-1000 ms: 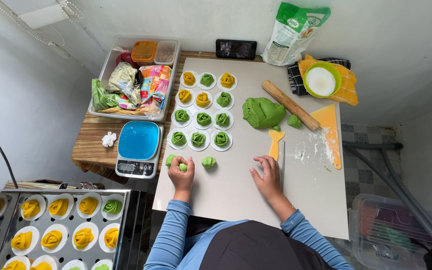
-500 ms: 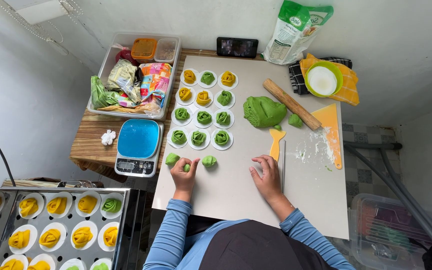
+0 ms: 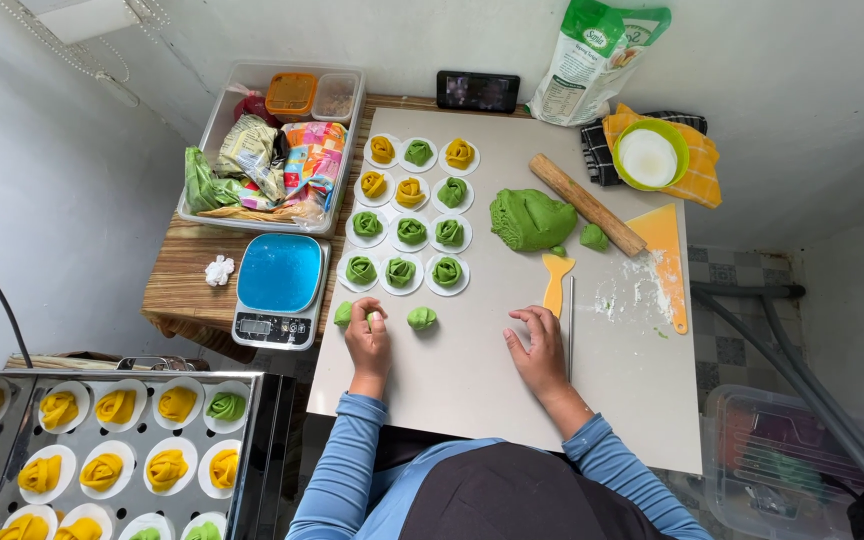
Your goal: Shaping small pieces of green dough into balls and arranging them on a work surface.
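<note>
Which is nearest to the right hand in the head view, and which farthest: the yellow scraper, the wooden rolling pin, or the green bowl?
From the right hand:
1. Yellow scraper, just above the fingertips.
2. Wooden rolling pin, farther up the board.
3. Green bowl, far corner on the yellow cloth.

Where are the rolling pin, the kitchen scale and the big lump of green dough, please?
rolling pin (image 3: 586, 203), head view, middle of the wooden shaft
kitchen scale (image 3: 278, 273), head view, blue weighing plate
green dough lump (image 3: 529, 218), head view, centre

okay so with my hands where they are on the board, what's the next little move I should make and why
Probably bring the right hand across to the loose green dough ball. The left hand already rests on another green piece at the board's edge, while the right hand lies empty on the bare board, with that ball between the hands.
</note>
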